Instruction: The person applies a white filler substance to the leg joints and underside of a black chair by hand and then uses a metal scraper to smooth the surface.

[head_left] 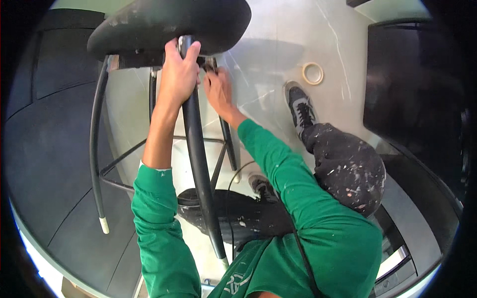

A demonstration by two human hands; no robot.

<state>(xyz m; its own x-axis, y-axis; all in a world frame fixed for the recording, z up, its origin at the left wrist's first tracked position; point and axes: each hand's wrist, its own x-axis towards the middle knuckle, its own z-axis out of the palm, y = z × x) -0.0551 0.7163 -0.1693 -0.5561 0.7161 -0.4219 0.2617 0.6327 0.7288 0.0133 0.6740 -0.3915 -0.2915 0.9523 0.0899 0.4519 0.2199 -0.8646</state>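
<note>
A black bar stool with a padded seat [169, 25] stands close in front of me. Its dark tubular legs have pale tips and are joined by a footrest bar [119, 159]. My left hand [179, 74] is wrapped round the top of the nearest stool leg [196, 144], just under the seat, its thumb pointing up. Close by on the right, my right hand [218, 89] has its fingers curled under the seat's edge, at the top of another leg [227, 139]. Whatever those fingers pinch there is dark and mostly hidden.
On the pale marble-look floor lies a roll of masking tape [312, 73], near my shoe [301, 109]. Dark cabinet panels [59, 144] line the left side. A large black piece [412, 84] stands at the right. A thin dark cable [229, 198] hangs past my legs.
</note>
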